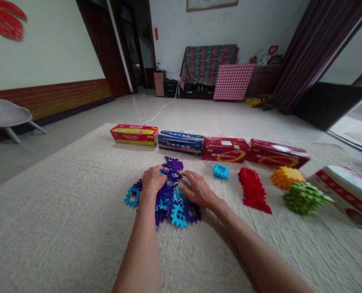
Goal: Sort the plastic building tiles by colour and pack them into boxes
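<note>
A loose pile of purple and light blue plastic interlocking tiles [179, 215] with notched edges lies on the pale textured mat. My left hand [154, 179] is over the left side of the pile, its fingers curled; a bit of light blue tile [161, 173] shows at its thumb and fingertips. On the pile's right side rests my right hand [196, 189], fingers apart, thumb and fingertips beside the tiles, with nothing seen in its grasp. Purple tiles [176, 164] lie at the far end of the pile, beyond both hands. My left forearm hides part of the pile.
To the right are a light blue tile stack [220, 171], red tiles [254, 189], yellow tiles [287, 177] and green tiles [304, 198]. Behind stand a red-and-yellow box [134, 135], a blue box [181, 142] and two red boxes [226, 149]. A white-and-red box [348, 191] is far right.
</note>
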Available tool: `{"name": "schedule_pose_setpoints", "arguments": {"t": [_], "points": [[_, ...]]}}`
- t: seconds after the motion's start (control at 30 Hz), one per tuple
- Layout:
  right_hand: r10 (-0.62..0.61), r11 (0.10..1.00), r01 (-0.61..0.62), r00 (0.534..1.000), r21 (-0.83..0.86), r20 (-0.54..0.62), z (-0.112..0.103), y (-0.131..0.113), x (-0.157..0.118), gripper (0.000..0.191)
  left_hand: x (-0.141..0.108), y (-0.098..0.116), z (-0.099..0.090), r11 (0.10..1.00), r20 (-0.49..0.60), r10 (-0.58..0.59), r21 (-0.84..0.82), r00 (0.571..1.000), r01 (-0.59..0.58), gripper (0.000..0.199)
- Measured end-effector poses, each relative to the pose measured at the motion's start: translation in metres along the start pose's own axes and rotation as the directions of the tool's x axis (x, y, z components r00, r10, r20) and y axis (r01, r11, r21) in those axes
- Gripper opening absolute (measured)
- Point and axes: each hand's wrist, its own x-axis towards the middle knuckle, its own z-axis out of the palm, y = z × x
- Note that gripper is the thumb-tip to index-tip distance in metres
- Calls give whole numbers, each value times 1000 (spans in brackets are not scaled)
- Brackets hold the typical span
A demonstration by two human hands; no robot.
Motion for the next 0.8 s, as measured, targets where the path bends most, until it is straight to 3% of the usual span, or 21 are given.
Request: {"name": "schedule_pose_setpoints", "arguments": {"t": [0.2,0.33,0.43,0.53,0.63,0.7,0.8], "points": [[-16,1000,16,1000,-9,-7,11,-4,10,38,1,4,-4,994,-66,21,-106,998,-27,45],[-53,996,57,996,62,-69,11,0,4,16,4,6,-9,957,-151,1,-288,989,-45,39],[-63,983,86,988,162,-143,8,1,1,10,7,10,-9,880,-209,-66,-474,976,-42,36],[-31,969,92,966,227,-258,4,-3,1,18,8,20,-5,710,-129,-138,-704,982,7,39],[11,961,83,942,264,-336,0,-7,2,31,4,37,-2,453,42,-135,-886,990,99,41],[19,956,88,934,280,-356,-2,-7,2,39,-1,47,-1,307,142,-126,-936,982,175,42],[18,954,94,929,284,-368,-3,-6,2,47,-7,60,-1,176,255,-134,-945,958,276,40]]}}
